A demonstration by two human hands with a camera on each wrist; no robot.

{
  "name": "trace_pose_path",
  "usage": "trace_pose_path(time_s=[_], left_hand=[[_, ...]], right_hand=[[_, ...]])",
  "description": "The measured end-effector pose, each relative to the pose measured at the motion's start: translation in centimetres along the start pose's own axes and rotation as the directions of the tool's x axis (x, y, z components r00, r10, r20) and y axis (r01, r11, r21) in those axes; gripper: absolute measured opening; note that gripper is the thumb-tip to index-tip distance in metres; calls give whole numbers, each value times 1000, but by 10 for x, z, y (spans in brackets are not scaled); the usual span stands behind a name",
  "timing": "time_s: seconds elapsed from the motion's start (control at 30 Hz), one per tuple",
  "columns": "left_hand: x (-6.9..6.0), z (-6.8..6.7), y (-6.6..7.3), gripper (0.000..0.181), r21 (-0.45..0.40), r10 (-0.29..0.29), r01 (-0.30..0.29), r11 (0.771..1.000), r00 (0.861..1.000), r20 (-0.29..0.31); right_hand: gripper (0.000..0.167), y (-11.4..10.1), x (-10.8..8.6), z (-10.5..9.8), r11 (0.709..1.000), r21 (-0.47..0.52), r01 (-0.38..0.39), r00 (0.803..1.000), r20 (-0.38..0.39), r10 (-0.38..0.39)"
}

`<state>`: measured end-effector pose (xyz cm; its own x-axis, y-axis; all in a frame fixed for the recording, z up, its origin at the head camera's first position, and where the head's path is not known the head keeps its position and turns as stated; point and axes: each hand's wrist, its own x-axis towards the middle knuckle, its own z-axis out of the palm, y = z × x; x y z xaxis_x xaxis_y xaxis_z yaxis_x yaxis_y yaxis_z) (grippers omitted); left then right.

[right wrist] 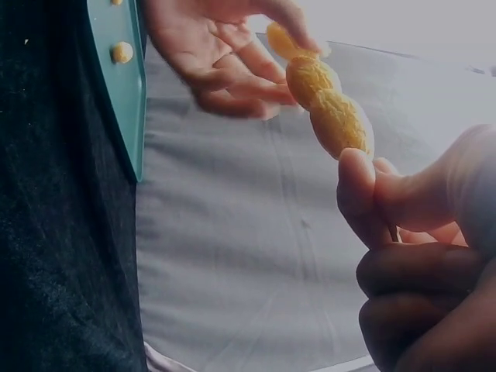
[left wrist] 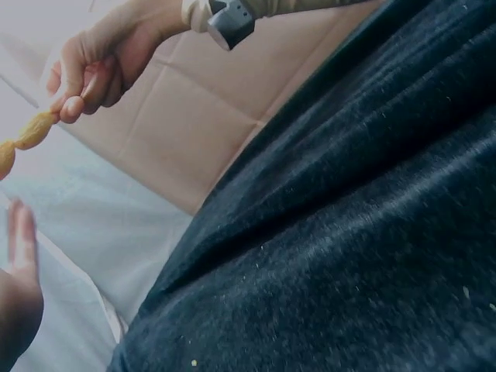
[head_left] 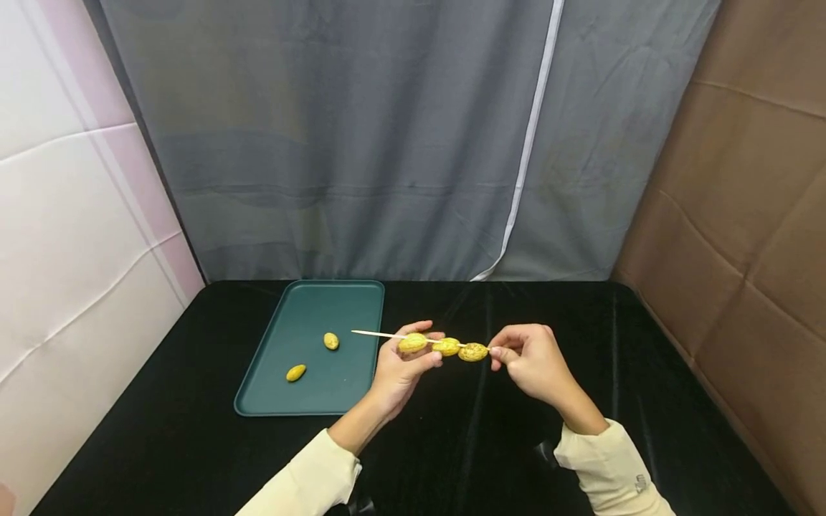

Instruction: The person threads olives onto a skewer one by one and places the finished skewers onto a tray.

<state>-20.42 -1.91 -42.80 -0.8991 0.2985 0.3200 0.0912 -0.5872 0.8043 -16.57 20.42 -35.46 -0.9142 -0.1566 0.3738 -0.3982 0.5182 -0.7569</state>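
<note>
A thin wooden skewer [head_left: 377, 334] runs almost level above the table, with three yellow, oval, wrinkled fruit-like pieces [head_left: 474, 352] threaded along it. At its right end, my right hand [head_left: 532, 362] pinches the stick between thumb and fingers, just beside the last piece. My left hand [head_left: 400, 373] is around the left and middle pieces, thumb in front and fingers behind, loosely spread. In the right wrist view, the left thumb lies by the far yellow piece [right wrist: 283, 40], and whether it touches is unclear. The skewer's bare pointed tip sticks out to the left.
A dark green tray [head_left: 264, 387] lies on the black-covered table [head_left: 193, 444] to the left. Two loose yellow pieces [head_left: 331, 341] rest on it. A grey curtain [head_left: 355, 143] stands behind, with a brown cloth wall [head_left: 742, 215] at the right and a pale one at the left.
</note>
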Motion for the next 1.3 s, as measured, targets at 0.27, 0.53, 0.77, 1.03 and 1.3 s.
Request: trace_pose_path(time_s=[0.27,0.53,0.77,1.03,1.3], left_hand=[[-4,-5,1,25,-115,45,-54,992,996,-83],[-4,-5,3,28,-27,6,-9,1000,993,-115],[-2,-5,6,37,-3,-28,28,1000,996,-87],[-3,-5,7,27,-6,-49,49,999,998,-43],[-4,-2,6,26,7,-77,77,997,996,-34]], right_hand=[[18,5,-3,-4,1000,9,-11,1000,-29,11],[18,8,-4,-7,1000,16,-20,999,-29,20],[20,7,-5,-8,999,1,-45,998,-31,45],[19,9,-8,-9,999,16,-46,999,-20,46],[20,11,-9,-6,999,31,-43,999,-8,44]])
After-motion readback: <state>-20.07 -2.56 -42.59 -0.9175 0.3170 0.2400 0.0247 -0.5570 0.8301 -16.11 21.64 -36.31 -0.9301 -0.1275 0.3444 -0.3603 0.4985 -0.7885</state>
